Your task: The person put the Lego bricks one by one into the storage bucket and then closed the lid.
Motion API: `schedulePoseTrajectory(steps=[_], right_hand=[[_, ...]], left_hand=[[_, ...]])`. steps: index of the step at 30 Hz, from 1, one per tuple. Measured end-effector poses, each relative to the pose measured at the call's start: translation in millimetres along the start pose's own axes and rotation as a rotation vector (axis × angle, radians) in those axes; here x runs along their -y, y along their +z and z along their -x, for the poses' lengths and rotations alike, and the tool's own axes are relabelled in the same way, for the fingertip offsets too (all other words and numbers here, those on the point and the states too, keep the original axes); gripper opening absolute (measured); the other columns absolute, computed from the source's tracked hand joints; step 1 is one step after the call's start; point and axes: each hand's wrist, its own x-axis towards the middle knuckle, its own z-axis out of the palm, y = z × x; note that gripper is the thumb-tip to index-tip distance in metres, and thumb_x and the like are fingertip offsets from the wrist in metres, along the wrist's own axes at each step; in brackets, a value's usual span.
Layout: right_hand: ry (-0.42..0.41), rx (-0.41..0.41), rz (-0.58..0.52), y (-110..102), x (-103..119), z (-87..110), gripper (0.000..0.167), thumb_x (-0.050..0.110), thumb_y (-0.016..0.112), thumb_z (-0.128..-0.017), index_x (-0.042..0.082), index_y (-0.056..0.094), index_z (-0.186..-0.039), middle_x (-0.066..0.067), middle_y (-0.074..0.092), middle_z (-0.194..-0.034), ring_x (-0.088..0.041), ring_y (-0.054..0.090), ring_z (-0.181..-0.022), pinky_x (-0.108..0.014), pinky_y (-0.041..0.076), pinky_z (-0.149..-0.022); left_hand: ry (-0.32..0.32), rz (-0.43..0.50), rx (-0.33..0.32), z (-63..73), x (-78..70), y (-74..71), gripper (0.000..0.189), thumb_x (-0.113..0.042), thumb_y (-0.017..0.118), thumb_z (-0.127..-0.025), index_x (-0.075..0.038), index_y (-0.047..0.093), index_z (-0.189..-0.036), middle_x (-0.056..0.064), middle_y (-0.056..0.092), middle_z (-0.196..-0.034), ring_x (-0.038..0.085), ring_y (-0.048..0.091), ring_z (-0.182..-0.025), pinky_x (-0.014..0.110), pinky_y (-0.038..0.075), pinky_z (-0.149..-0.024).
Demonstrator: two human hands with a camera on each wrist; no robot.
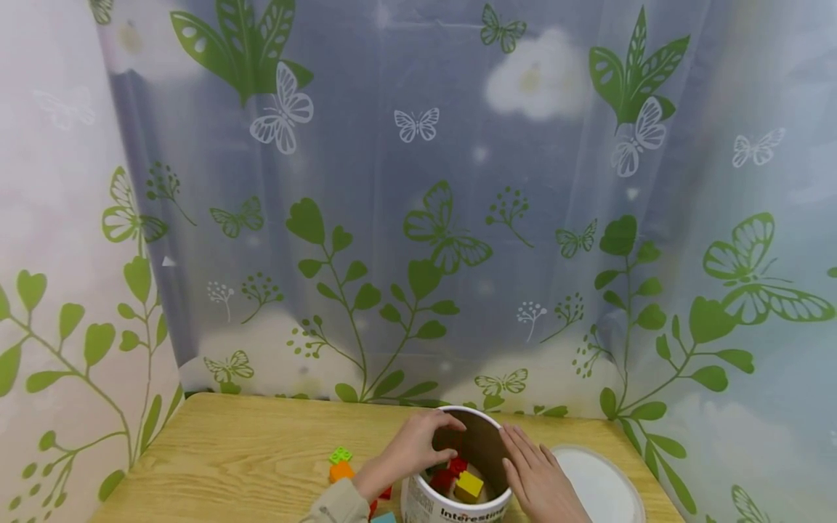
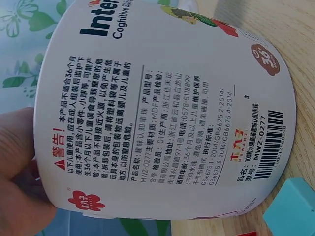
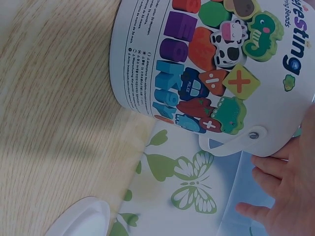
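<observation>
A white cardboard bucket [image 1: 418,505] with printed labels stands upright at the table's front. Inside it lie a yellow block [image 1: 468,487] and red blocks [image 1: 442,481]. My left hand [image 1: 418,439] reaches over the rim into the bucket's mouth, thumb and fingers bent and apart, with nothing visible between them. Against the opposite side of the rim rests my right hand [image 1: 539,476], its fingers straight and close together. The right wrist view shows that hand [image 3: 288,189] beside the bucket's handle joint [image 3: 254,135]. Printed text and a barcode cover the bucket side [image 2: 172,123] in the left wrist view.
On the wooden table [image 1: 261,450], left of the bucket, lie a green block [image 1: 340,455], an orange block [image 1: 341,472], red pieces and a teal block [image 2: 294,209]. A white round lid [image 1: 598,483] lies to the right. A patterned curtain [image 1: 366,160] hangs behind.
</observation>
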Motion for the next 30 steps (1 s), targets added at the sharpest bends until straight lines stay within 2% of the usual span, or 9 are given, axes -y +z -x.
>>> schedulePoseTrajectory(steps=[5, 11, 19, 25, 30], right_hand=[[-0.001, 0.005, 0.010, -0.6, 0.0, -0.6, 0.048, 0.028, 0.051, -0.106, 0.009, 0.050, -0.150, -0.007, 0.050, -0.153, -0.027, 0.045, -0.142, -0.059, 0.039, -0.111], [-0.012, -0.022, 0.019, 0.6, -0.9, -0.3, 0.047, 0.026, 0.053, -0.105, 0.008, 0.052, -0.149, -0.007, 0.052, -0.151, -0.028, 0.047, -0.140, -0.059, 0.041, -0.110], [-0.028, -0.043, 0.030, 1.5, -1.9, 0.9, 0.046, 0.023, 0.054, -0.104, 0.007, 0.053, -0.147, -0.008, 0.053, -0.151, -0.028, 0.048, -0.139, -0.058, 0.042, -0.109], [-0.038, -0.055, 0.044, 4.1, -3.7, 0.1, 0.046, 0.024, 0.054, -0.104, 0.008, 0.053, -0.147, -0.008, 0.053, -0.151, -0.027, 0.048, -0.139, -0.058, 0.042, -0.109], [-0.034, -0.046, 0.045, 3.9, -3.5, -0.4, 0.046, 0.024, 0.054, -0.105, 0.008, 0.053, -0.148, -0.008, 0.052, -0.151, -0.027, 0.048, -0.140, -0.058, 0.042, -0.109]], left_hand=[[0.025, 0.098, -0.055, 1.9, 4.8, -6.9, 0.026, -0.015, 0.077, -0.092, -0.012, 0.073, -0.118, 0.001, 0.072, -0.115, 0.020, 0.067, -0.109, 0.034, 0.056, -0.094], [0.018, 0.169, -0.150, 5.2, 13.9, -24.4, 0.027, -0.011, 0.073, -0.094, -0.007, 0.071, -0.120, 0.007, 0.072, -0.117, 0.028, 0.068, -0.107, 0.040, 0.059, -0.091], [0.000, 0.147, -0.246, 20.4, 32.9, -45.4, 0.028, -0.009, 0.074, -0.092, -0.006, 0.071, -0.120, 0.007, 0.072, -0.117, 0.030, 0.069, -0.106, 0.041, 0.059, -0.091], [-0.067, 0.166, -0.262, 34.5, 51.4, -57.2, 0.029, -0.012, 0.073, -0.094, -0.006, 0.070, -0.122, 0.012, 0.071, -0.119, 0.033, 0.067, -0.109, 0.047, 0.056, -0.094], [-0.142, 0.145, -0.284, 47.9, 67.3, -62.6, 0.028, -0.012, 0.074, -0.093, -0.009, 0.071, -0.121, 0.008, 0.072, -0.118, 0.031, 0.067, -0.108, 0.048, 0.057, -0.093]])
